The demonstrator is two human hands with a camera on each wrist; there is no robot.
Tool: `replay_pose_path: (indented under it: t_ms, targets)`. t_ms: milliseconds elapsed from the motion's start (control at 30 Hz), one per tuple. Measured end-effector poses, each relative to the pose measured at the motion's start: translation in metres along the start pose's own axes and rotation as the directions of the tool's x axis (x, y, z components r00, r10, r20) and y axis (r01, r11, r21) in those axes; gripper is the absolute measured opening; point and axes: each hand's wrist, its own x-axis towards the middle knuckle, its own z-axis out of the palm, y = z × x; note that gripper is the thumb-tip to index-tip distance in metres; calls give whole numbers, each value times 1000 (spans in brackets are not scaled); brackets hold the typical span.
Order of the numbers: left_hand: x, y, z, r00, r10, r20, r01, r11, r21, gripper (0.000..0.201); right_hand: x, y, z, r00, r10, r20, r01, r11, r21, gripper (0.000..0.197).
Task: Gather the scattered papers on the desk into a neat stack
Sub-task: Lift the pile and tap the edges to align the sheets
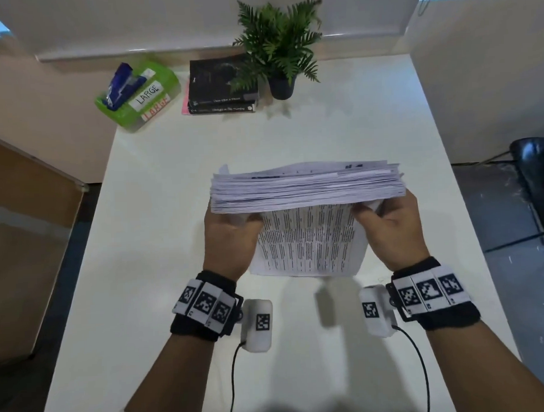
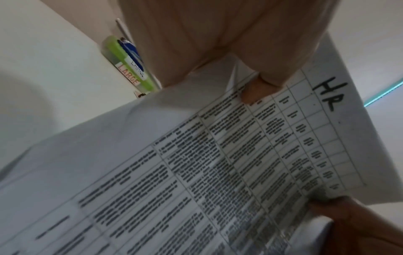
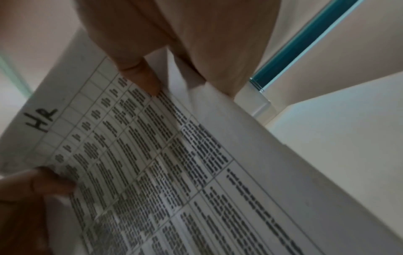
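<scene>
A thick stack of printed papers stands on edge on the white desk, its top edges facing me. The near sheet shows a printed table and, in the wrist views, a handwritten "HR". My left hand grips the stack's left side, thumb on the near sheet. My right hand grips the right side, thumb pressed on the same sheet. The fingers behind the stack are hidden.
At the back of the desk sit a green box labelled "LARGE" holding a blue item, a pile of dark books and a potted fern. A dark chair stands off the desk's right edge.
</scene>
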Motion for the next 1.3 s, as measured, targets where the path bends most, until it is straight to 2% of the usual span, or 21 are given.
replay_pose_path:
  t_ms: [67, 133, 200, 267, 333, 400, 467, 567, 667, 767, 833, 900, 1000, 1100, 1167, 1300]
  targets:
    - [-3, -3, 1, 997, 75, 7, -75, 995, 71, 53, -3, 0, 3, 998, -42, -54, 42, 999, -1, 26]
    - [-7, -5, 2, 992, 125, 2, -125, 989, 76, 52, -5, 1, 2, 995, -57, -83, 58, 998, 5, 29]
    - [-12, -2, 3, 993, 115, -4, -115, 993, -20, 68, -9, 2, 1, 993, -76, -89, 77, 997, 1, 39]
    - [-13, -9, 5, 993, 111, 41, -108, 992, -69, 80, -14, 5, 3, 995, -60, -76, 63, 998, 30, 49]
    - [-15, -14, 6, 996, 91, 26, -89, 994, -65, 69, -17, 7, 7, 996, -47, -78, 51, 998, 45, 47]
    - [-12, -12, 9, 995, 104, -10, -104, 994, -39, 45, -14, 6, 9, 990, -66, -126, 69, 998, 15, 35]
    - [-10, -2, 9, 988, 148, -35, -148, 989, 6, 31, -11, -1, 10, 980, -88, -176, 93, 995, 22, 22]
    - [-5, 11, 8, 971, 229, -74, -229, 973, 15, 29, -10, -14, 15, 967, -126, -219, 137, 990, 35, 25]
    - [-10, 28, 12, 967, 220, -126, -232, 968, -95, 28, -13, -26, 19, 949, -165, -269, 190, 979, 68, 28]
    - [-18, 34, 16, 942, 298, -155, -305, 952, -26, 26, -16, -35, 19, 928, -244, -280, 264, 964, 37, 22]
    - [-21, 29, 14, 933, 320, -167, -332, 942, -51, 32, -20, -33, 15, 925, -277, -262, 291, 957, 15, 25]
    - [-24, 14, 9, 952, 270, -145, -285, 954, -91, 44, -24, -20, 10, 936, -281, -211, 286, 958, -4, 30]
    - [-29, -8, 7, 988, 152, -17, -153, 981, -123, 59, -32, 8, 1, 973, -170, -159, 174, 985, 11, 39]
    - [-28, -16, 12, 993, 120, 14, -118, 988, -99, 56, -32, 17, 2, 978, -129, -165, 140, 989, 55, 38]
    - [-26, -13, 16, 992, 122, -11, -123, 982, -146, 53, -29, 16, 5, 976, -139, -168, 154, 985, 83, 35]
    - [-22, -4, 15, 990, 143, -19, -143, 959, -243, 52, -28, 9, 7, 976, -142, -166, 165, 977, 133, 43]
